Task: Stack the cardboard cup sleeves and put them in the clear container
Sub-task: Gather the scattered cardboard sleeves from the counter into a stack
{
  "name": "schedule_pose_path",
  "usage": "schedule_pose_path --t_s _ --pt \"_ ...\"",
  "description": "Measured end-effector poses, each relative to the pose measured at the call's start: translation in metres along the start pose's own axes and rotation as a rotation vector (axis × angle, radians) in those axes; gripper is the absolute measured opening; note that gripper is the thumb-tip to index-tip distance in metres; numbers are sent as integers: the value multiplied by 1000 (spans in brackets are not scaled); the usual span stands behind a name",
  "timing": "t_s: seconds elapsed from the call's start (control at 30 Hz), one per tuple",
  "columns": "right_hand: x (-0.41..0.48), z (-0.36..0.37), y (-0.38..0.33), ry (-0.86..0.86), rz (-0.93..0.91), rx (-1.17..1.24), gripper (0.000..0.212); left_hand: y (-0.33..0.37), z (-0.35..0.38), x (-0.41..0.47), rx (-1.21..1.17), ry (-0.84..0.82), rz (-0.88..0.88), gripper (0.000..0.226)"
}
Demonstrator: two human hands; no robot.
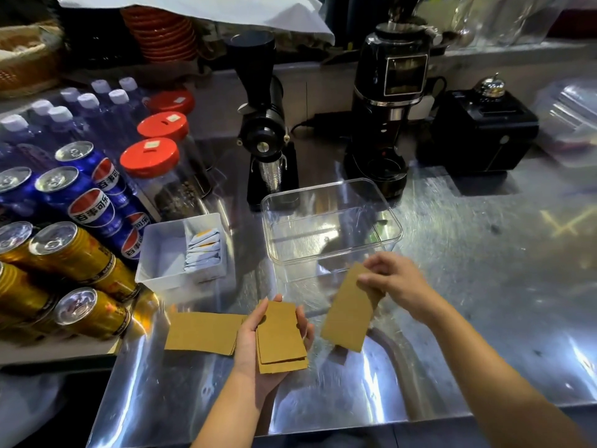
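Above the steel counter (452, 286), left hand (258, 344) cupping sleeve stack (281, 337), right hand (397, 282) fingers pinching one sleeve (349, 315), clear container (329, 221) beyond.

We see the counter (452, 286) as polished sheet metal, glossy and mirror-like yet finely scratched; on it, the clear container (332, 221) is smooth transparent plastic with bright glints on its rim. The cup sleeves (281, 337) in front of that container are matt brown cardboard, dull against the steel; to its left a tray (155, 253) looks like frosted white plastic, and further left the cans (74, 250) are shiny printed metal.
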State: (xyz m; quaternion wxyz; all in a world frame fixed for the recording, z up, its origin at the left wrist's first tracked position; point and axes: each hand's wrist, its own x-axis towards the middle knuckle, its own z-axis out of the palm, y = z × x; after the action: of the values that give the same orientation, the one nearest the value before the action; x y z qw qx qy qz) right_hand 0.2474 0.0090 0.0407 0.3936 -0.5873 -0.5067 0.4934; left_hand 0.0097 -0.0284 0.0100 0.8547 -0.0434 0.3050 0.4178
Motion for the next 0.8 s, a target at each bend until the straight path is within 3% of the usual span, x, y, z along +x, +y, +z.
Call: schedule_pose_path --t_s 0.07,0.17,0.3,0.43,0.6,0.67,0.8 --pt "-5 -4 -12 -27 13 186 17 -2 2 0 46 7 -22 26" --pt "-11 11 -21 -129 51 281 16 -5 6 2 210 39 -46 37" --pt "-15 48 -18 -170 93 230 21 -12 15 2 277 -21 -162 56" --pt "-18 63 -14 -132 107 164 18 -11 18 -2 238 -138 -256 52" --pt "-19 66 -9 -142 102 88 21 -7 19 -11 280 -173 -288 51" --pt "-19 64 -7 -208 108 53 30 -4 19 -13 314 -178 -324 54" --pt "-22 59 -9 -512 141 44 37 2 18 -16 486 -215 -404 50"
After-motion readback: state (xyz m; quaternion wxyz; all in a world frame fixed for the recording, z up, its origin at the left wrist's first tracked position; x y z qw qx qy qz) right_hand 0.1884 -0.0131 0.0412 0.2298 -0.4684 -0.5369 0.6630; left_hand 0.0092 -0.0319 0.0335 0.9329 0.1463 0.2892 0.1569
